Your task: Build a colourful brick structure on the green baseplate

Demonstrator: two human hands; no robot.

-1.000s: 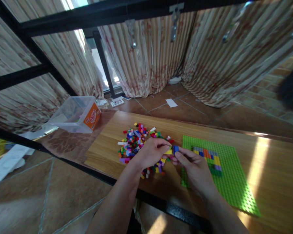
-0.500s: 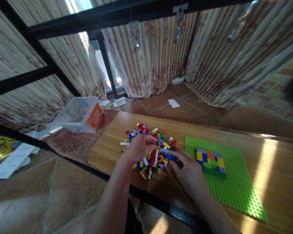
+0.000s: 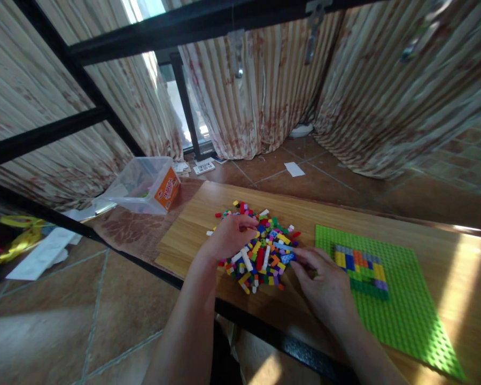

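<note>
A heap of loose toy bricks (image 3: 260, 256) in many colours is spread on the wooden tabletop. Over its left part lies my left hand (image 3: 234, 235), thumb and fingers slightly apart and touching the bricks; I make out nothing gripped there. At the heap's right edge my right hand (image 3: 324, 278) pinches a blue brick (image 3: 287, 258) between thumb and fingertips. Right of that hand is a green studded baseplate (image 3: 409, 299). On it sits a rectangular built block of bricks (image 3: 361, 270) in yellow, blue, orange, grey, green and purple, partly hidden behind the right hand's side.
A clear plastic box (image 3: 144, 187) with an orange label stands beyond the left end of the wooden tabletop (image 3: 188, 224). A black metal bar (image 3: 264, 329) runs along the near edge. Papers (image 3: 294, 169) lie on the tiled floor by the striped curtains (image 3: 260, 96).
The whole view has shifted, so things appear slightly farther right. My right hand keeps the blue brick at the heap's edge. My left hand stays over the bricks, with little visible movement.
</note>
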